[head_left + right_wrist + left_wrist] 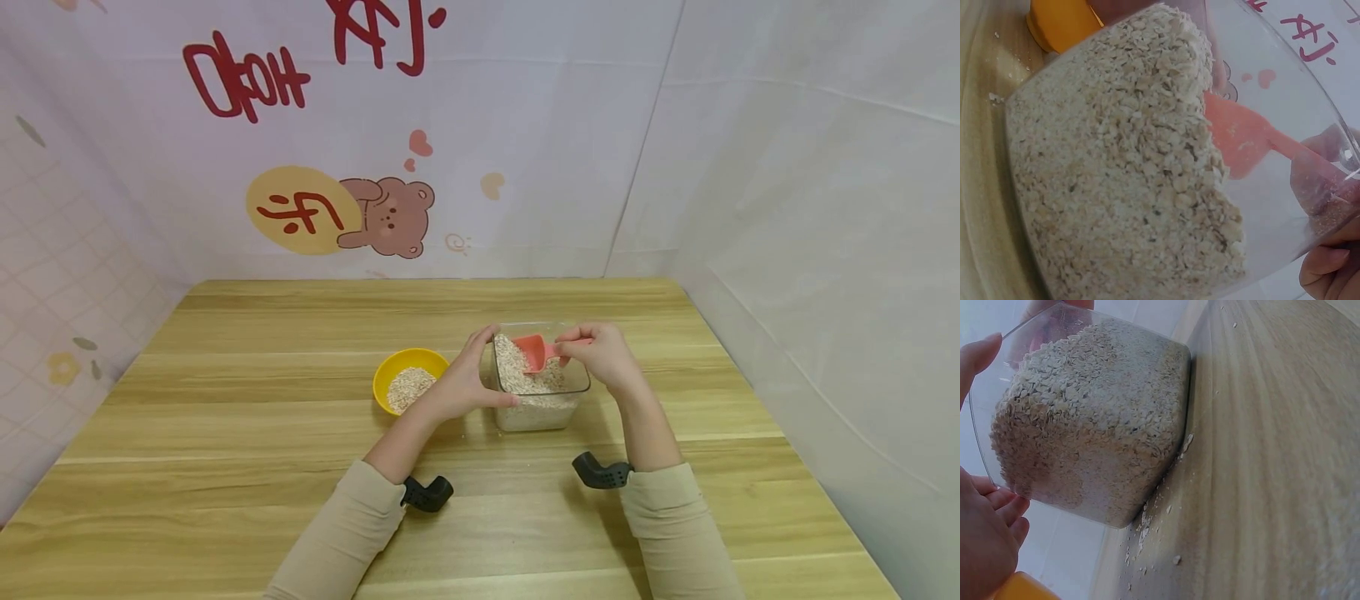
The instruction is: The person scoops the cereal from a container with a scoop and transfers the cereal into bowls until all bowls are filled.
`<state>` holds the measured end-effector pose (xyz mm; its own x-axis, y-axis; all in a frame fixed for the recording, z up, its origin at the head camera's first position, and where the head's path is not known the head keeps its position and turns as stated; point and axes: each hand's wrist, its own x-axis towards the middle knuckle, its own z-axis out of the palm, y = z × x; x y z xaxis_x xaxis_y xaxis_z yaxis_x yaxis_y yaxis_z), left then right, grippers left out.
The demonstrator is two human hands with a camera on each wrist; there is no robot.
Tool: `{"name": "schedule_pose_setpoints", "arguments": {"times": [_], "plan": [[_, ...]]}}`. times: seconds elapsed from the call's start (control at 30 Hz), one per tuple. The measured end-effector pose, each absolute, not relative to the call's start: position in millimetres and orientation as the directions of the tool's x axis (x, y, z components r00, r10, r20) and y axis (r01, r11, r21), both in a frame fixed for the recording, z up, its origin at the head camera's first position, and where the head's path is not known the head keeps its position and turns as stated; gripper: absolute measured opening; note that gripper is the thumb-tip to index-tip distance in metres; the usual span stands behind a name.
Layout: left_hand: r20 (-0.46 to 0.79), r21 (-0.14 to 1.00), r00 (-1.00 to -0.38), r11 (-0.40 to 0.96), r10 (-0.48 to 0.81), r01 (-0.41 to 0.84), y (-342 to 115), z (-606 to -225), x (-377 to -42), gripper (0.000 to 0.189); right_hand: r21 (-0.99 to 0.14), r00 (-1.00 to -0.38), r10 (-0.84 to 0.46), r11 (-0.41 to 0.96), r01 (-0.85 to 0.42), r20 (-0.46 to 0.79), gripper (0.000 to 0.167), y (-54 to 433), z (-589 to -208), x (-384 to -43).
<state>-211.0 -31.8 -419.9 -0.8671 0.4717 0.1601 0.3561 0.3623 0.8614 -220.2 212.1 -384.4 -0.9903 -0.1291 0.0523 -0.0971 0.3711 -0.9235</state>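
Observation:
A clear square container (536,417) of rolled oats (1079,425) stands on the table. My left hand (463,385) holds its left side, thumb at the near rim and fingers round toward the far corner. My right hand (602,354) grips the handle of a pink scoop (532,352) over the container's right side. In the right wrist view, seen through the clear wall, the scoop's bowl (1235,134) dips into the sloping oats. A yellow bowl (381,377) with some oats in it sits left of the container, partly hidden by my left hand.
Loose oat flakes (1177,559) lie on the wooden table (247,400) beside the container. Black wrist mounts (429,495) stick out from both sleeves. A printed cloth wall (540,183) rises behind the table, with plain white cloth (825,250) on the right.

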Motion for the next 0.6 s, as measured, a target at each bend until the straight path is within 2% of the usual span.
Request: {"name": "schedule_pose_setpoints", "arguments": {"times": [0.37,0.6], "plan": [[0.177,0.851,-0.866,0.370,0.467,0.373,-31.0,-423.2,-211.5,0.113,-0.925,-0.996,-0.093,0.378,-0.034,-0.001,0.016,215.7,-380.6,-219.6],[0.167,0.852,-0.868,0.374,0.468,0.366,-31.0,-423.9,-210.6,0.114,-0.950,-0.995,-0.090,0.312,0.005,-0.035,0.012,219.4,-382.4,-218.8]]}}
